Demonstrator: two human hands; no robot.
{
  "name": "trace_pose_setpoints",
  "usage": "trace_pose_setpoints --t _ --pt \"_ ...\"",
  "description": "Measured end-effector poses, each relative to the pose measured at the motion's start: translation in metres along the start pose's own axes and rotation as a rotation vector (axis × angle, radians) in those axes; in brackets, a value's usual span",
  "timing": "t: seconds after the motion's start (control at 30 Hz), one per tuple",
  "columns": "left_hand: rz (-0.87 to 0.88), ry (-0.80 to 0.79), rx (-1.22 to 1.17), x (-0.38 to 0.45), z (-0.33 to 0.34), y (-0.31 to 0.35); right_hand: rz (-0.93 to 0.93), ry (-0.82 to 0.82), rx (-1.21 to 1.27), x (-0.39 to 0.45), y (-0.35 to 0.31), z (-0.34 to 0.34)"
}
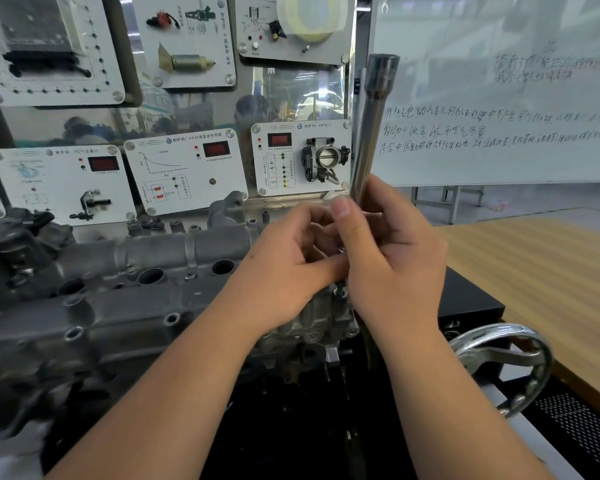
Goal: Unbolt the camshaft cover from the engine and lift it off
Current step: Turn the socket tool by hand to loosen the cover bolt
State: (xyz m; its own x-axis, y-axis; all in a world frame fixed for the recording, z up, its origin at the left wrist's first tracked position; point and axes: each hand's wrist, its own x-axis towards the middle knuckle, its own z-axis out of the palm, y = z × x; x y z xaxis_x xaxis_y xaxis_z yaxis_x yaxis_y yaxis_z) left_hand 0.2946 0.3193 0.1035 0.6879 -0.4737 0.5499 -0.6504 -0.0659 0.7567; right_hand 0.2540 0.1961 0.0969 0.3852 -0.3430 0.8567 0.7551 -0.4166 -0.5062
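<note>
The grey cast camshaft cover (125,292) lies across the engine, running from the left to the centre, with several round plug wells and bolt holes along its top. My right hand (392,258) grips the lower part of a long steel socket wrench (369,126) that stands nearly upright, its socket end at the top. My left hand (284,268) is close against the right, its fingers curled at the tool's lower end above the cover's right end. What the fingers pinch is hidden between the two hands.
Sensor display panels (184,171) stand just behind the engine. A whiteboard (499,98) fills the upper right. A metal handwheel (506,362) sits at the right of the stand, next to a black box (471,303) and a wooden tabletop (541,271).
</note>
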Motion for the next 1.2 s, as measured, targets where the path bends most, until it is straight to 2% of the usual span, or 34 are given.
trace_pose_setpoints --t 0.1,0.23,0.3,0.47,0.57,0.67,0.83,1.0,1.07,1.2 --pt "0.001 -0.009 -0.007 -0.0001 0.0003 -0.0021 -0.064 0.03 -0.033 -0.0017 -0.0016 -0.0006" --pt "-0.045 -0.115 -0.171 -0.0004 -0.0022 -0.0001 -0.071 0.036 -0.038 -0.0022 0.0027 -0.0007" --pt "-0.053 -0.148 -0.174 -0.0013 -0.0037 0.0 -0.058 0.024 -0.03 -0.0012 0.003 -0.0008" --pt "-0.023 -0.051 -0.108 -0.0023 -0.0026 -0.0021 0.016 -0.049 0.037 0.0003 -0.0013 -0.001" --pt "-0.005 -0.005 -0.055 -0.0006 -0.0006 -0.0034 -0.006 -0.028 -0.032 -0.0008 -0.0014 -0.0007" --pt "-0.018 -0.027 -0.095 0.001 -0.0019 -0.0057 -0.04 -0.01 -0.055 -0.0044 -0.0017 0.001" --pt "-0.046 -0.154 -0.154 -0.0019 -0.0024 0.0012 -0.005 0.002 0.018 -0.0045 0.0001 0.0026" --pt "-0.036 -0.06 -0.009 -0.0016 -0.001 0.0024 0.031 -0.066 0.037 -0.0014 -0.0009 0.0007" --pt "-0.024 -0.035 0.054 -0.0006 0.0008 0.0019 0.051 -0.041 0.04 -0.0013 -0.0019 0.0013" --pt "-0.018 -0.014 0.033 -0.0001 0.0015 -0.0015 0.057 0.014 0.096 -0.0022 -0.0013 0.0003"
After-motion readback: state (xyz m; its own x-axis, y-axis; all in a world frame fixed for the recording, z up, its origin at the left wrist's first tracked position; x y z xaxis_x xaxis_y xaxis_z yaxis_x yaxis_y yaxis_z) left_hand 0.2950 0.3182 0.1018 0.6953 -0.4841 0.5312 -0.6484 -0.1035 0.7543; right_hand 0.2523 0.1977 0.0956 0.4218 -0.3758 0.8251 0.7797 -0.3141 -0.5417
